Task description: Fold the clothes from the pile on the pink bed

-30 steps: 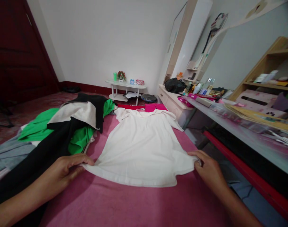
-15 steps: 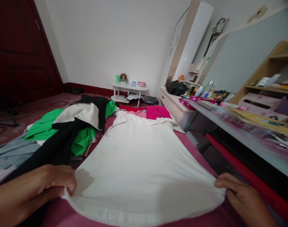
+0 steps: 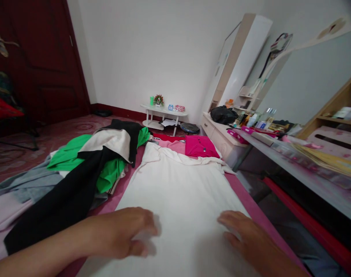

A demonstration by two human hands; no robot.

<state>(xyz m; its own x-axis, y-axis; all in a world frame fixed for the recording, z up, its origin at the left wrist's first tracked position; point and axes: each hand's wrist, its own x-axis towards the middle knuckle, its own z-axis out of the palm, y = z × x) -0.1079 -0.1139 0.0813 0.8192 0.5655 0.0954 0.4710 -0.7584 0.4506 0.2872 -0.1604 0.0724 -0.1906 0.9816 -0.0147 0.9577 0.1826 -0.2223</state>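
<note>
A white shirt [image 3: 181,192] lies spread out flat on a surface with a pink cover [image 3: 236,182], its collar end away from me and its near hem out of the frame. Over the left part of the cloth is my left hand [image 3: 126,232], thumb and fingers apart and holding nothing. My right hand [image 3: 244,236] is above the right part, likewise with thumb and fingers parted. Whether either hand touches the fabric I cannot tell. Beyond the collar lies a folded magenta garment [image 3: 201,146].
At left is a heap of clothes with a green garment [image 3: 68,152] and black trousers [image 3: 68,192]. A desk [image 3: 302,169] crowded with boxes and bottles runs along the right. Far back stands a small white table [image 3: 164,110], near a dark red door [image 3: 39,57].
Both hands have let go of the shirt's hem corners and moved inward over the cloth, their fingers opening. The shirt now lies flatter. The view has shifted left.
</note>
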